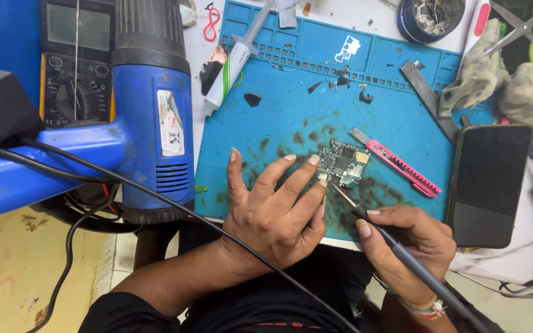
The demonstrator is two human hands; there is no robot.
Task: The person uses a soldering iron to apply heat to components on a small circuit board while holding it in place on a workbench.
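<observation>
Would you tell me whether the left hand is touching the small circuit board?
Touching: in the head view, the left hand presses its fingertips on the circuit board's left edge.

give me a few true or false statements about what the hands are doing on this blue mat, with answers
1. The right hand holds a soldering iron like a pen. True.
2. The left hand lifts the circuit board off the mat. False: the board lies on the mat, fingertips at its edge.
3. A pink utility knife lies right of the board. True.
4. The phone screen is lit. False: it is dark.
</observation>
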